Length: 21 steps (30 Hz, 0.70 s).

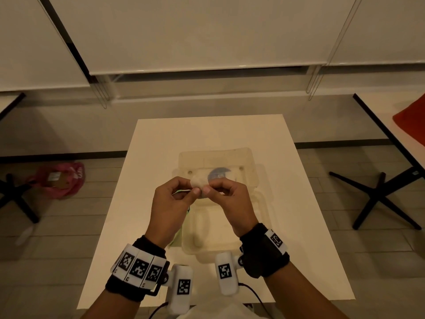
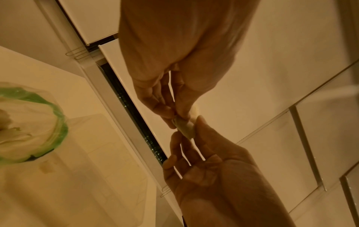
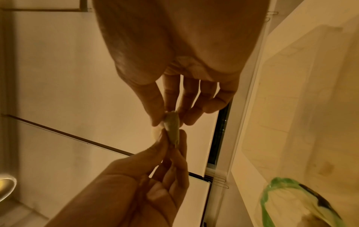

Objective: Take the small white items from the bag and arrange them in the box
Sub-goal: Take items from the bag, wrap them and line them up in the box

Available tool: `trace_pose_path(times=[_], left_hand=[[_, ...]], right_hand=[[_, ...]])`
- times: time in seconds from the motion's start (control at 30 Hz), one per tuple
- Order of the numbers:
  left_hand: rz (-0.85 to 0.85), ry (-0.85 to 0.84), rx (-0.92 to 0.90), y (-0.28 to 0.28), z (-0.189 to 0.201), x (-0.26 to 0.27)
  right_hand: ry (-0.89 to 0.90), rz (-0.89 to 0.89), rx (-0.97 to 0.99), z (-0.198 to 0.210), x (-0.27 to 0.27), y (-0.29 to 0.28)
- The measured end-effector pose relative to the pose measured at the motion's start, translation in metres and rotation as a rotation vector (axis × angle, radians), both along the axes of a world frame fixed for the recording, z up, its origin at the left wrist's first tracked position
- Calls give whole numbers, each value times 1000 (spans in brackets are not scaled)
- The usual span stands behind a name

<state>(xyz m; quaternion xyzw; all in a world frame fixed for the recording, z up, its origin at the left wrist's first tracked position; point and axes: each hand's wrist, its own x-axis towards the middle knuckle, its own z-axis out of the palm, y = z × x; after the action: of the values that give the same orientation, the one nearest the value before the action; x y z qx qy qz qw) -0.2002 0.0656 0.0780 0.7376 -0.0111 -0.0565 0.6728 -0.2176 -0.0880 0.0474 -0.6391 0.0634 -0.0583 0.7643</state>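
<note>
A small white item (image 1: 197, 180), pale and lumpy, is held up over the table between both hands. My left hand (image 1: 194, 189) pinches its left end with thumb and fingertips, and my right hand (image 1: 208, 189) pinches the right end. The left wrist view has the item (image 2: 185, 129) between my left hand (image 2: 175, 118) above and my right hand (image 2: 191, 135) below. In the right wrist view the item (image 3: 172, 127) sits between my right hand (image 3: 169, 119) and left hand (image 3: 172, 139). The green-rimmed clear bag (image 2: 50, 107) lies beneath my left hand, holding more white pieces. A clear plastic box (image 1: 261, 203) stands open below the hands.
The box's hinged lid (image 1: 213, 155) lies open at the far side on the white table (image 1: 310, 249). A pink bag (image 1: 59, 180) sits on the floor at the left. Black table legs (image 1: 379, 199) stand at the right, others at the left. The table is bare around the box.
</note>
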Motion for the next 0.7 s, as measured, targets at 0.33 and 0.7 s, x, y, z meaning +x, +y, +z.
trace_pose_path(times=[0.33,0.7], left_hand=[[13,-68,75,-4,4,0],[47,-74,88,-3,1,2]], right_hand=[[34,-85,-30,-2,3,-4],[38,6,17,4,2,-5]])
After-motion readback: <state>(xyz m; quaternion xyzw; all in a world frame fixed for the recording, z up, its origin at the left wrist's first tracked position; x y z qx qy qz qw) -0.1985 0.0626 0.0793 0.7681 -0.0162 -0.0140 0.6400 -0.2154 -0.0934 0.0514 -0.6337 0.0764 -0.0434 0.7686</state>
